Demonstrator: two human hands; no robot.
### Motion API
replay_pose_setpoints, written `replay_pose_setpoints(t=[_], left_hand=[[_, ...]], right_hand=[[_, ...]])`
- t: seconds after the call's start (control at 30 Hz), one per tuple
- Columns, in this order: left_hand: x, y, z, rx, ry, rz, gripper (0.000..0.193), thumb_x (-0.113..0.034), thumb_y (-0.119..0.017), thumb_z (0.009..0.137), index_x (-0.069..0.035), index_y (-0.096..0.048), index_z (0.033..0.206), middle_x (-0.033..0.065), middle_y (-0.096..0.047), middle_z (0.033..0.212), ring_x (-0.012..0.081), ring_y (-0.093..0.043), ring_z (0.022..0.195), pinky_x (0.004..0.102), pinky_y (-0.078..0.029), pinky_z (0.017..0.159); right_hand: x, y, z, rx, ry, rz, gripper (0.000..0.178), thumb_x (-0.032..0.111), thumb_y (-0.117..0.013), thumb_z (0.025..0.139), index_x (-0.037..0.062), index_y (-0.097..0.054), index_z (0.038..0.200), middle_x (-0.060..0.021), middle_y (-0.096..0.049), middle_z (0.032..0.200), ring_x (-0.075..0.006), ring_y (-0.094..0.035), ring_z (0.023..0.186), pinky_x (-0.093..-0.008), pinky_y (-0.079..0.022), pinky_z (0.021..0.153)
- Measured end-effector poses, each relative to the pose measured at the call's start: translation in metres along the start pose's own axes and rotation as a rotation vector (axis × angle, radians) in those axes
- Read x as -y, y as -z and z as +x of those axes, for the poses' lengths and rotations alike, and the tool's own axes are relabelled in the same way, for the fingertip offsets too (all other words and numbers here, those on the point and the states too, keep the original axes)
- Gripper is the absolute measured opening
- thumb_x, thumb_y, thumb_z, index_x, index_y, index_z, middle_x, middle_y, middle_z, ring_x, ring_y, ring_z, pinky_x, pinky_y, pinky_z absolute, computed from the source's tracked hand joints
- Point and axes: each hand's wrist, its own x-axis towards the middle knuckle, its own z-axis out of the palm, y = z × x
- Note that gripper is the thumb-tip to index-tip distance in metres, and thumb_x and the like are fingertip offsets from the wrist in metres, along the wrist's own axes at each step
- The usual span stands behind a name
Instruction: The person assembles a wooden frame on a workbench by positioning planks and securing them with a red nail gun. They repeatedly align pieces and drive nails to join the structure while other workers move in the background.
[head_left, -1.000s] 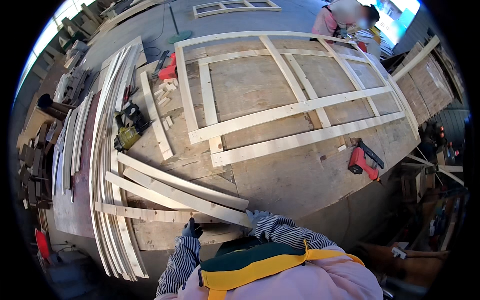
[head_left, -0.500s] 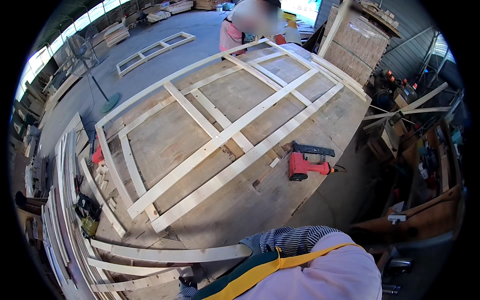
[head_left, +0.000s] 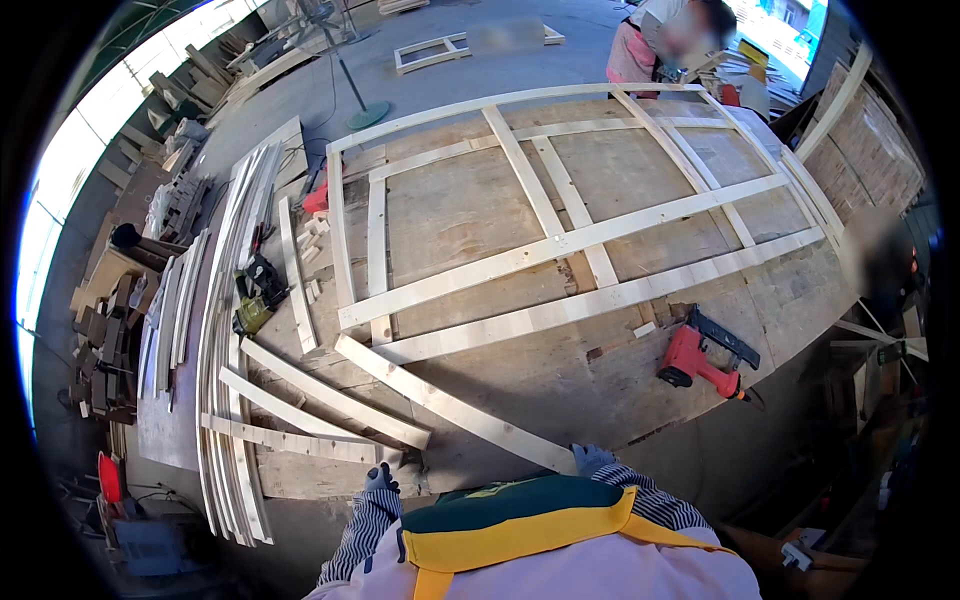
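Gray-gloved, my right hand grips the near end of a pale wooden strip. That strip slants away to the left, its far end close to the near left corner of a large wooden frame on the worktable. My left hand, also gloved, is beside the near end of another wooden strip; its thumb and fingers look apart, with nothing visible between them. Two more strips lie just beyond it, including a longer strip. A red nail gun rests on the table, right of the frame.
A black and olive power tool lies on the left side beside long stacked battens. Small wood offcuts are nearby. Another person stands beyond the table. A standing fan's base and a smaller frame are on the floor behind.
The view has swung left and back. The strip in my right hand has angled away, its far end now by the large frame's corner, apart from the other strips.
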Motion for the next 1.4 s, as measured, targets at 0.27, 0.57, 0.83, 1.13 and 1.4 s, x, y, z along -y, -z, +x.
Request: replay_pose_setpoints(t=[0.27,0.57,0.83,1.13,1.4], left_hand=[[0.058,0.031,0.005,0.005,-0.013,0.162,0.019,-0.032,-0.06,0.091,-0.015,-0.052,0.093,0.001,-0.051,0.065,0.016,-0.048,0.048,0.0335,-0.04,0.043],[-0.032,0.028,0.035,0.069,-0.311,-0.33,0.018,-0.028,-0.057,0.094,-0.018,-0.055,0.108,0.0062,-0.059,0.082,0.0206,-0.057,0.064,0.0346,-0.048,0.053],[-0.273,-0.044,0.147,-0.309,-0.723,0.319,0.052,-0.037,-0.064,0.087,-0.003,-0.052,0.125,0.0153,-0.061,0.111,0.0277,-0.06,0.098,0.0341,-0.049,0.083],[-0.381,-0.127,0.225,0.037,-0.418,0.885,0.083,-0.069,-0.05,0.081,0.004,-0.059,0.118,0.0239,-0.062,0.114,0.0346,-0.056,0.112,0.0393,-0.043,0.093],[-0.434,-0.114,0.162,0.173,-0.423,0.358,0.085,-0.071,-0.063,0.072,-0.001,-0.059,0.12,0.0144,-0.065,0.105,0.0263,-0.065,0.087,0.0368,-0.054,0.065]], right_hand=[[0.003,-0.011,0.028,0.0,-0.002,-0.01,0.062,0.04,-0.06,0.086,0.0131,-0.036,0.137,-0.0165,-0.046,0.135,-0.0313,-0.048,0.123,-0.0412,-0.041,0.101],[0.028,-0.017,0.011,0.012,0.126,0.123,0.054,0.039,-0.067,0.082,0.0117,-0.049,0.125,-0.0159,-0.057,0.122,-0.0304,-0.055,0.114,-0.0388,-0.045,0.095],[0.073,-0.032,-0.003,0.088,0.009,0.235,0.049,0.037,-0.07,0.079,0.0109,-0.056,0.118,-0.0151,-0.062,0.113,-0.0301,-0.059,0.108,-0.0385,-0.047,0.092],[0.096,-0.081,-0.012,0.062,-0.101,0.416,0.058,0.037,-0.069,0.08,0.0128,-0.05,0.129,-0.0177,-0.057,0.122,-0.0317,-0.054,0.114,-0.0389,-0.042,0.096],[0.128,-0.113,0.012,0.031,-0.4,1.369,0.062,0.036,-0.075,0.075,0.0071,-0.052,0.124,-0.0178,-0.062,0.113,-0.0304,-0.059,0.106,-0.0385,-0.047,0.093]])
